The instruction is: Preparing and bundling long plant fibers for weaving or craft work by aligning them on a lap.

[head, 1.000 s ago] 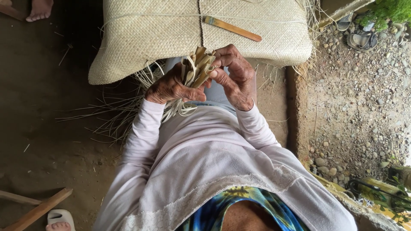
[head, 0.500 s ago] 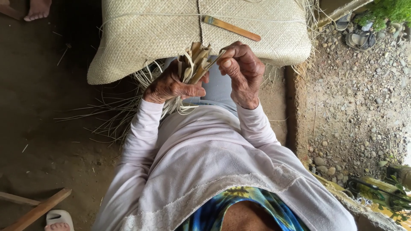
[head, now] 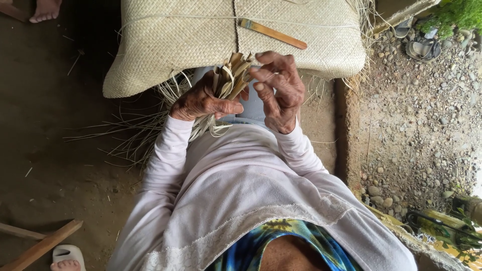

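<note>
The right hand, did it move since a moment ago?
Yes. The right hand has opened its fingers and dropped a little, away from the wooden stick on the woven mat, beside the leaf-strip bundle.

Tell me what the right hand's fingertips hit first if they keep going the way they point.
Likely the bundle of dried leaf strips gripped in the left hand; the right hand already has its fingertips at the strip ends.
</note>
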